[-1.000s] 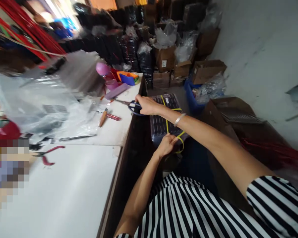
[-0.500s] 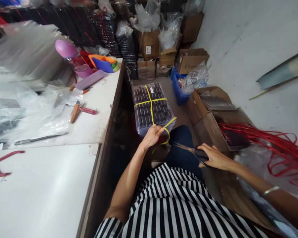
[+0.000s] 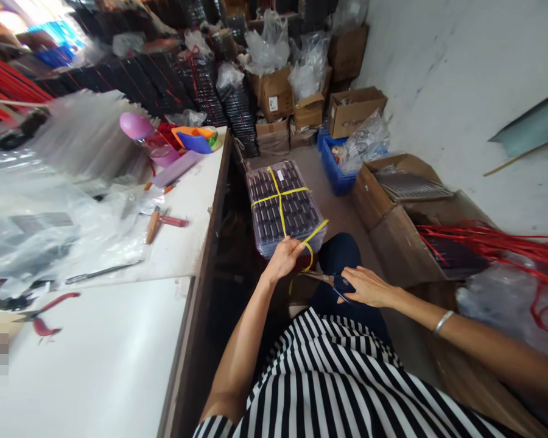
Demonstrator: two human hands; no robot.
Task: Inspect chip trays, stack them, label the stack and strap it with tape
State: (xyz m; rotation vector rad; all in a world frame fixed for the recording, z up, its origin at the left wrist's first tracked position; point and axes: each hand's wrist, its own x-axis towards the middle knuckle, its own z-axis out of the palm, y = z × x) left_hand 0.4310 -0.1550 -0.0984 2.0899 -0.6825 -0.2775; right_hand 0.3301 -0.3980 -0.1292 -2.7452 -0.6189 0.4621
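Note:
A stack of clear plastic trays (image 3: 267, 228) with dark items in rows sits low in front of me. Yellow strapping (image 3: 281, 204) crosses its top both ways. My left hand (image 3: 284, 258) is closed on the strapping at the stack's near edge, and loose yellow ends stick out beyond my fingers. In my right hand (image 3: 365, 286) is a pair of scissors (image 3: 324, 277) with dark handles. Their blades point left, close by the hanging strap end below my left hand. I cannot tell whether the blades touch the strap.
On the left, a white table (image 3: 119, 359) carries red-handled pliers (image 3: 50, 310), tweezers (image 3: 103, 271), plastic bags and a pink bottle (image 3: 137, 126). An open carton (image 3: 402, 173) and red straps (image 3: 497, 240) lie on the right. A blue crate (image 3: 335, 173) stands farther back, before stacked cartons.
My right hand has moved left with the scissors, bringing the blades to the loose strap end. The scissors look more closed. My left hand keeps its hold, and the view has shifted slightly.

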